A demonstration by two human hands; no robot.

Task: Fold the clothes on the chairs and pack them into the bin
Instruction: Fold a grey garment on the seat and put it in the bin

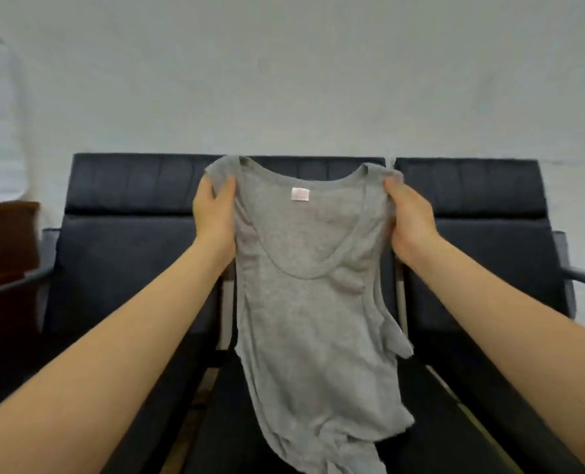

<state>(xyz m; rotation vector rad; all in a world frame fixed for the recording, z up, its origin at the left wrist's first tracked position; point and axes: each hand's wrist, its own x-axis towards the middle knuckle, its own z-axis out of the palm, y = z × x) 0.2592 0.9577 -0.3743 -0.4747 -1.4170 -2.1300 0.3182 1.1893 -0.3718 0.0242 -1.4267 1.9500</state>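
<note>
A grey tank top (315, 323) hangs in front of me, held up by its two shoulder straps. My left hand (214, 217) grips the left strap and my right hand (409, 224) grips the right strap. A small white label shows inside the neckline. The hem bunches at the bottom of the view over a dark seat. No bin is in view.
Dark blue chairs stand side by side against a pale wall: one on the left (130, 241), one behind the top, one on the right (482, 241). A brown cabinet (5, 241) sits at far left. Metal armrests stick out at both sides.
</note>
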